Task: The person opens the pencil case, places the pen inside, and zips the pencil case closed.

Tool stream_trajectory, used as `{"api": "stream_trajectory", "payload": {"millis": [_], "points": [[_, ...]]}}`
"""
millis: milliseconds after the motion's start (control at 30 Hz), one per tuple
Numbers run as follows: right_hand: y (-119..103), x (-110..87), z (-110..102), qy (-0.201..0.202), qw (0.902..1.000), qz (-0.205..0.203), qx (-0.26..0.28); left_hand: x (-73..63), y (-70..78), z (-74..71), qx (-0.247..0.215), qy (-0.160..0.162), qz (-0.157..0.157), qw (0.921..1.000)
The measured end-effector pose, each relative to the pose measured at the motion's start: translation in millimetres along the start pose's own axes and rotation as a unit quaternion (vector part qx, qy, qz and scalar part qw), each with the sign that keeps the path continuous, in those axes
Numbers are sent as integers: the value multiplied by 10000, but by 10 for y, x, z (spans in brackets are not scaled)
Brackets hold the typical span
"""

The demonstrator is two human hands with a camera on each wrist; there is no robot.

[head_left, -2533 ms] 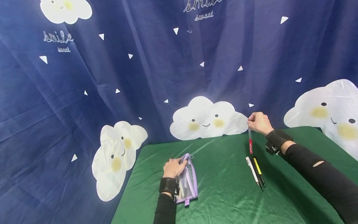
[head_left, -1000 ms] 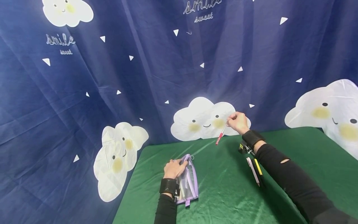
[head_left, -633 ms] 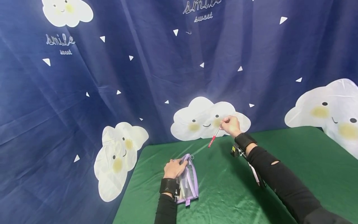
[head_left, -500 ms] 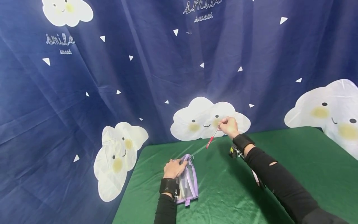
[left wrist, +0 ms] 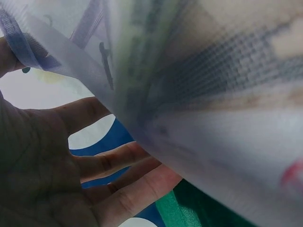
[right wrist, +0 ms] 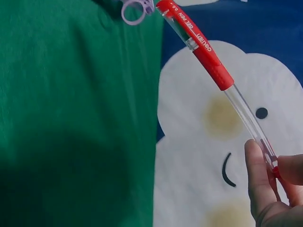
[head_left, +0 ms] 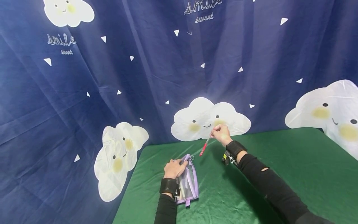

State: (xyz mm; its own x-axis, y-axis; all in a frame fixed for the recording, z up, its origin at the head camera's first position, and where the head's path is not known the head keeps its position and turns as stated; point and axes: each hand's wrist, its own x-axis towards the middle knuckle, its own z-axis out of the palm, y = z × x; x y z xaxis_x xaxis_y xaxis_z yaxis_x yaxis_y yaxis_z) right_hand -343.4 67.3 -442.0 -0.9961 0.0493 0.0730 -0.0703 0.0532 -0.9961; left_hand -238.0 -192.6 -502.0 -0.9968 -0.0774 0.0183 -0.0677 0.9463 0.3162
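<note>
My right hand (head_left: 222, 134) pinches a red gel pen (right wrist: 203, 45) by the end of its clear barrel, with the red cap pointing down and left. In the head view the gel pen hangs above the green cloth, its cap close to the zip-pull ring of a mesh pencil case (head_left: 193, 183). This case has purple edging, and pale things show through its mesh. My left hand (head_left: 174, 169) grips the case's far left side, the thumb over the mesh. Up close in the left wrist view, the fingers (left wrist: 137, 187) lie along the mesh.
A green cloth (head_left: 223, 193) covers the table. Behind it hangs a dark blue curtain (head_left: 156, 77) printed with smiling clouds. My right sleeve (head_left: 268, 180) crosses the right side of the table and hides the pens that lay there.
My right hand has carried the red gel pen left and lower, close to the pencil case, and the pen has tilted. My right arm now covers the other pens. The left hand stays put.
</note>
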Motion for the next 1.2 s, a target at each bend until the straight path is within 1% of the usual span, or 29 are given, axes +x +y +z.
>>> {"api": "stream_trajectory", "payload": {"millis": [167, 300, 533, 800, 1033, 1200], "points": [[73, -17, 110, -82, 9998, 134, 120, -10, 4, -15, -90, 3, 0, 10000], [104, -44, 185, -75, 9996, 223, 149, 3, 13, -36, -70, -4, 26, 10000], [182, -131, 320, -108, 9981, 486, 361, 12, 11, -37, -35, -37, -10, 10000], [277, -223, 436, -266, 9973, 474, 486, 17, 6, -25, -22, -37, 63, 10000], [307, -310, 543, -485, 9964, 501, 478, 22, 1, -9, -16, -33, 0, 10000], [342, -373, 616, -555, 9962, 536, 409, 12, 2, -7, -21, -42, -26, 10000]]}}
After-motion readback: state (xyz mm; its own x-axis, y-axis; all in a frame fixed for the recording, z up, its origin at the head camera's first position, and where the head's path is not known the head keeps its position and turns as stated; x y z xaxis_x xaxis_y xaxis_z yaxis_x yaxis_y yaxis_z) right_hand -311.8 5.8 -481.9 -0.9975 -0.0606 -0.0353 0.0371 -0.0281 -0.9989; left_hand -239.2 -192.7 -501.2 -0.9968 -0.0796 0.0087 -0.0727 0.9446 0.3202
